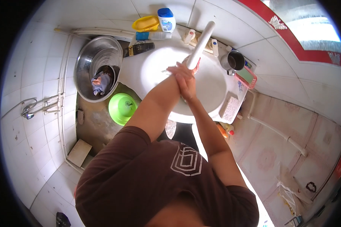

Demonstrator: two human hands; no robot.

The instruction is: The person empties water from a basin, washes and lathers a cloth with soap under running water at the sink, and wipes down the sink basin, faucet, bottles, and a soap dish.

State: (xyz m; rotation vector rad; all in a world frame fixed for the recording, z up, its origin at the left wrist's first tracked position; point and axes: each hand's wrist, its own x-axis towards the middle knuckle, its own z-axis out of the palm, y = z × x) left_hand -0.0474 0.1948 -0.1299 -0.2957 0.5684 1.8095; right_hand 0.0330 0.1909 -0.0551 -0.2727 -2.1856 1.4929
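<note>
A white spout (201, 45) reaches over a white washbasin (213, 88). My left hand (197, 66) is at the spout's lower end, mostly hidden behind it and my other hand; its fingers cannot be made out. Across my left wrist and forearm lies my right hand (186, 81), its fingers spread and slightly blurred, holding no object. Two tap handles, one with a red mark (189, 36) and one with a blue mark (214, 47), stand at the basin's back. Whether water runs is hard to tell in the glare.
Tubes (139, 49), a yellow soap dish (145, 25) and a white bottle with a blue cap (166, 21) are at back left. A metal mug (235, 60), pink-framed mirror (246, 76) and patterned box (230, 109) sit right. Left are a metal basin (83, 65) holding cloth and a green basin (116, 113).
</note>
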